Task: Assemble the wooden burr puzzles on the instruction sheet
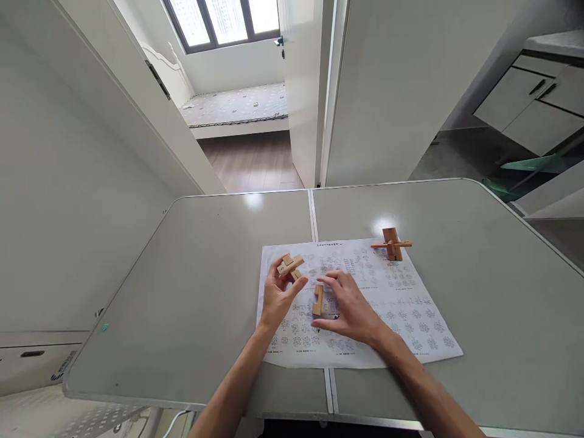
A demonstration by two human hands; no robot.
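My left hand [277, 298] is closed around a partly joined wooden burr puzzle [290, 265], made of several pale notched bars and raised over the printed sheet. On the paper stands or lies a single notched wooden bar [318, 300], light in colour. My right hand [349, 307] curves around that bar from the right, thumb and fingers spread apart, and no firm grip on it shows. A darker, assembled wooden cross-shaped puzzle [392, 244] rests at the sheet's upper right corner.
The printed sheet [429, 328] with small puzzle diagrams lies on a grey folding table [196, 304] with a metal seam [312, 213] down its middle. Beyond the far edge are an open door [305, 91] and a bed [241, 106]. White cabinets [538, 97] stand at right.
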